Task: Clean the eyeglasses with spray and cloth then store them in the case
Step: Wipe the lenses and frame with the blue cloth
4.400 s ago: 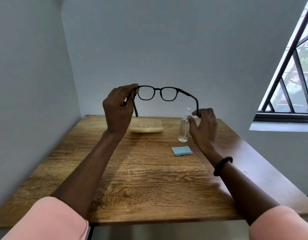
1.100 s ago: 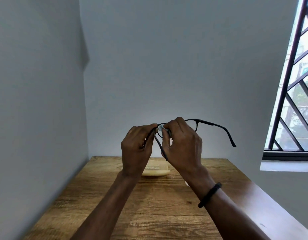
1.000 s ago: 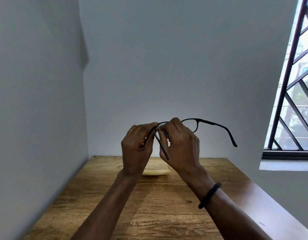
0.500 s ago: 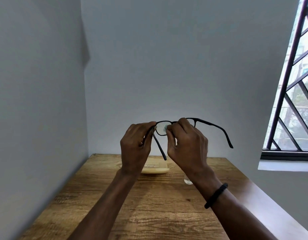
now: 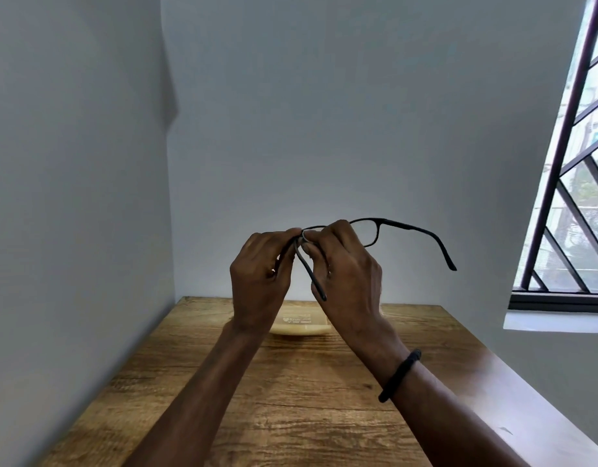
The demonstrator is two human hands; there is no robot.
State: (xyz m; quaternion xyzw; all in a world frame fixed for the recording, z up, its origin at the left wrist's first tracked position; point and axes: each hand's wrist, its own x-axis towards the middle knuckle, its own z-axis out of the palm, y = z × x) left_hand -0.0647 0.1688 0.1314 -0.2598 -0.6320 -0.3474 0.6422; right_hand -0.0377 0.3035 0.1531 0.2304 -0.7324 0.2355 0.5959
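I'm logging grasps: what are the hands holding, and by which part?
The eyeglasses: the left hand grips one end of the frame at the hinge; the right hand pinches the lens beside it.

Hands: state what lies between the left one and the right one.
Head view: a temple of the eyeglasses slants down between the left hand and the right hand, which both hold them.

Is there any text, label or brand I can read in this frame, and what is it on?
Pale case: a few lines of dark print on its top, too small and blurred to read.
Eyeglasses: no marking visible.
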